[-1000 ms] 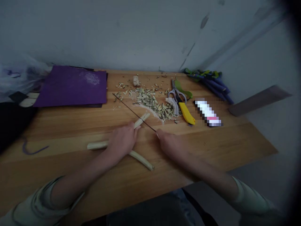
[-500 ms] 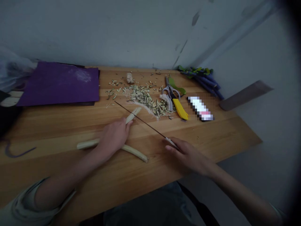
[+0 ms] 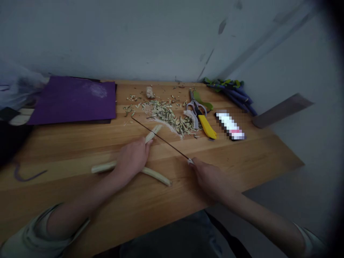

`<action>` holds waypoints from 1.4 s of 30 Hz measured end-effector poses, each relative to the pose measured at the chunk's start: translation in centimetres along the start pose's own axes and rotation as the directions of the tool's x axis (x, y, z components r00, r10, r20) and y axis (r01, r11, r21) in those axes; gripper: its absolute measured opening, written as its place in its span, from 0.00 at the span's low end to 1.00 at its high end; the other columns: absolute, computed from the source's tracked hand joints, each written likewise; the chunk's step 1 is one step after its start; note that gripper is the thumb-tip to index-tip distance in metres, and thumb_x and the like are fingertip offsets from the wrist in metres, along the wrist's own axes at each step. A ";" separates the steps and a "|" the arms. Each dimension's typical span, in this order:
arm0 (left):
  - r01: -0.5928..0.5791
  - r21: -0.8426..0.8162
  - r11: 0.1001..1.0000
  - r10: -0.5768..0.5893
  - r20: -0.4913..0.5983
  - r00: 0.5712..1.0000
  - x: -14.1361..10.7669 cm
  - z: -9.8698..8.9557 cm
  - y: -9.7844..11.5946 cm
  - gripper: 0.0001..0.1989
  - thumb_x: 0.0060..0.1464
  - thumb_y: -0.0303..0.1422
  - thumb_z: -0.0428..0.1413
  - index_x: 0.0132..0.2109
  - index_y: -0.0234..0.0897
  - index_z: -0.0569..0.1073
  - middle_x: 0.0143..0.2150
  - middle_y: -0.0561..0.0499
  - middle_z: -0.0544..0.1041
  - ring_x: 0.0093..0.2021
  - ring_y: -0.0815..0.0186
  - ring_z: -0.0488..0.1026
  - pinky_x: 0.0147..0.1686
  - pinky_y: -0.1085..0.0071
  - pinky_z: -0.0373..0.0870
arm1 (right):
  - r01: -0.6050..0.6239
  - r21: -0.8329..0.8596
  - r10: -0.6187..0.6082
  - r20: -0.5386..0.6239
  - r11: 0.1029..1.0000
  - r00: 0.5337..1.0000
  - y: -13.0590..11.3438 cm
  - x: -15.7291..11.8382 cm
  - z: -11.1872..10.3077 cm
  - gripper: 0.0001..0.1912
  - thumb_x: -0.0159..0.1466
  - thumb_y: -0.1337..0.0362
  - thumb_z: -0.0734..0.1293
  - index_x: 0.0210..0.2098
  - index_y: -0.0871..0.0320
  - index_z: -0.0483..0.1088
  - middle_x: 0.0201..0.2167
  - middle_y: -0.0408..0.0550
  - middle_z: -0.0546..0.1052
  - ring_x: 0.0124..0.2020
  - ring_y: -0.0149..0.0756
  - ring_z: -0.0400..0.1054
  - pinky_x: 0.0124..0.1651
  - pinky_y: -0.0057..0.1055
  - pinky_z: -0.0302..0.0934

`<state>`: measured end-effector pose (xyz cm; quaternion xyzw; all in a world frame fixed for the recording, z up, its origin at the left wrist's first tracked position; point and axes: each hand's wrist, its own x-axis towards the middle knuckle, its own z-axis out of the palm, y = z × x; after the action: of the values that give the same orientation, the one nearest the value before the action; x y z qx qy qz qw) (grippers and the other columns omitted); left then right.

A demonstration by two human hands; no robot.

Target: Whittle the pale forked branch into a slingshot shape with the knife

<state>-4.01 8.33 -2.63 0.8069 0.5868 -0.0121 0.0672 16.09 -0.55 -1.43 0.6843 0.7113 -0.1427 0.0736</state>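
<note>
Clenched a thin, dark, straight blade (image 3: 168,143) by its whitish handle (image 3: 190,161) in the right hand (image 3: 211,179), across the upper end of a pale, peeled, three-ended wooden branch (image 3: 157,175). Grasped that branch on the brown wooden counter (image 3: 242,161) with the left hand (image 3: 131,156), hiding its junction. Beyond, noted a yellow-and-black cutter (image 3: 206,126) beside scattered pale-green wood shavings (image 3: 166,114), then grey-handled scissors (image 3: 191,96). Farther back, spotted a flat purple sheet (image 3: 73,102).
</note>
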 end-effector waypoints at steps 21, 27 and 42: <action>0.060 -0.054 0.997 -0.060 0.008 0.998 0.0 0.2 0.1 0.24 0.59 0.43 0.31 0.40 0.34 0.67 0.29 0.43 0.74 0.28 0.58 0.72 0.26 0.67 0.62 | 0.053 -0.031 -0.055 -0.101 0.998 0.993 -3.0 5.1 -0.7 0.12 0.63 0.68 0.49 0.36 0.60 0.62 0.31 0.53 0.74 0.30 0.35 0.68 0.28 0.28 0.53; 0.069 -0.072 0.995 -0.069 0.000 0.998 0.1 0.2 0.1 0.24 0.59 0.43 0.32 0.40 0.33 0.67 0.29 0.42 0.74 0.30 0.57 0.72 0.27 0.66 0.63 | 0.077 -0.019 -0.077 -0.007 0.997 0.997 -0.6 1.4 0.2 0.17 0.66 0.61 0.45 0.36 0.60 0.62 0.27 0.53 0.74 0.26 0.36 0.68 0.25 0.28 0.51; 0.026 -0.077 0.997 -0.024 0.023 0.999 0.1 -0.1 0.2 0.23 0.59 0.43 0.33 0.38 0.33 0.67 0.28 0.42 0.75 0.28 0.57 0.72 0.25 0.66 0.62 | 0.063 -0.076 -0.055 0.099 0.995 0.994 0.7 1.1 -0.9 0.09 0.62 0.68 0.51 0.34 0.58 0.61 0.24 0.49 0.75 0.24 0.36 0.68 0.23 0.28 0.49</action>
<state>-3.84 8.40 -2.57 0.7960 0.5961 0.0008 0.1049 16.84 0.76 -0.95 0.6518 0.7319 -0.1497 0.1307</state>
